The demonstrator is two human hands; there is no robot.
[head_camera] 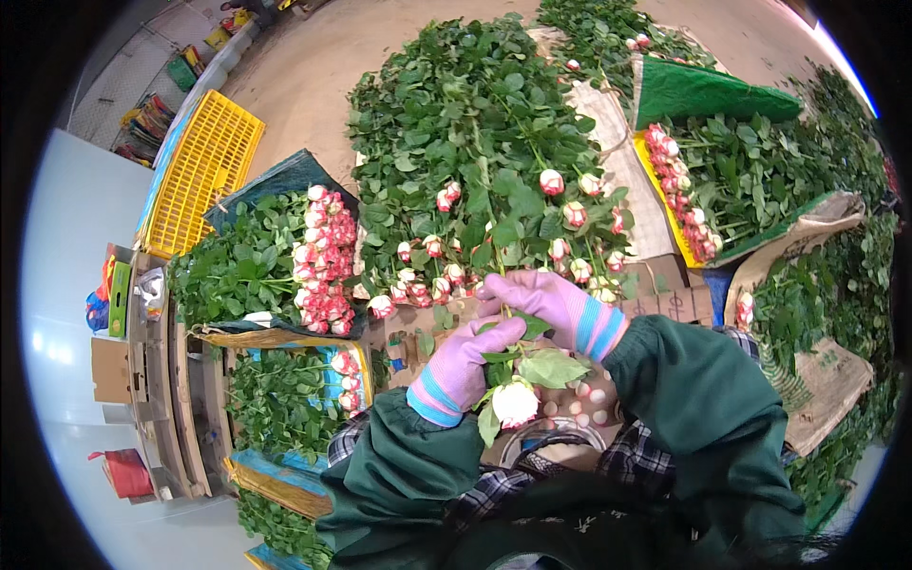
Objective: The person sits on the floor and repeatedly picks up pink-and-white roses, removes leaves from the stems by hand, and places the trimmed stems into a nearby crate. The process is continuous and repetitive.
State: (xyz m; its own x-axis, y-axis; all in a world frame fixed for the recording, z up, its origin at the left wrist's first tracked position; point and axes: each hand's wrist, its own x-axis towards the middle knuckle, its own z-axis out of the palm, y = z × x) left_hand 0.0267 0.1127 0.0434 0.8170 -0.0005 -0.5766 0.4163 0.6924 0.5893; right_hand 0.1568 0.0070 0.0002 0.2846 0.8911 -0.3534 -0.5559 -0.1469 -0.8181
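Observation:
A cut rose with a white bloom (515, 405) hangs head-down towards me, its green stem running up between my hands. My left hand (463, 363), in a pink rubber glove with a blue-striped cuff, closes round the stem and leaves just above the bloom. Higher on the same stem, the fingers of my right hand (531, 296), in a matching glove, pinch it. Beyond my hands lies a large heap of leafy rose stems (456, 128), with white-and-pink blooms (551, 182) along its near edge.
At the left, a rose bundle (325, 260) lies in a dark wrap near a yellow plastic crate (203, 174). More roses lie in a green-and-yellow wrap (712, 92) at the right. Wooden shelving (185, 406) stands against the left wall. Below my hands are several loose rose heads (581, 406).

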